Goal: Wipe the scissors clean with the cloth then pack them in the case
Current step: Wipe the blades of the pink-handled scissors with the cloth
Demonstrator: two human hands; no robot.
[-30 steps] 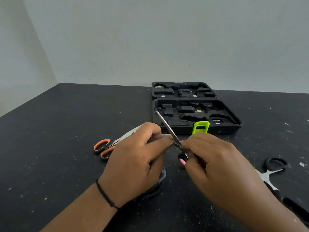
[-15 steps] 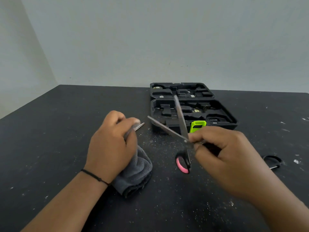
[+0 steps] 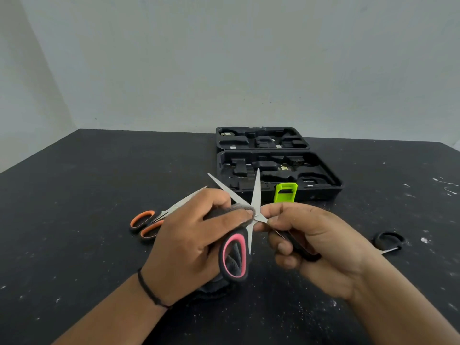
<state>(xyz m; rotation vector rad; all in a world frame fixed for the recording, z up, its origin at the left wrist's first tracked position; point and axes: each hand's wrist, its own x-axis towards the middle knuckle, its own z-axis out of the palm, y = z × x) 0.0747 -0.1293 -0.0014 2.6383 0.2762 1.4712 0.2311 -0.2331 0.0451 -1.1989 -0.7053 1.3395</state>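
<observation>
nearest me, my left hand [image 3: 191,242] pinches the grey folded cloth [image 3: 239,210] against the pivot of the pink-and-black handled steel scissors [image 3: 251,215], whose blades are spread wide and point up. my right hand [image 3: 313,247] curls around one black handle, gripping it. a thin black band [image 3: 149,291] circles my left wrist. on the speckled black table [image 3: 74,220], orange-handled scissors [image 3: 149,221] lie left, black-handled scissors [image 3: 388,241] right. beyond, the open black moulded plastic case [image 3: 276,170] sits with its lime-green latch [image 3: 285,192] raised.
</observation>
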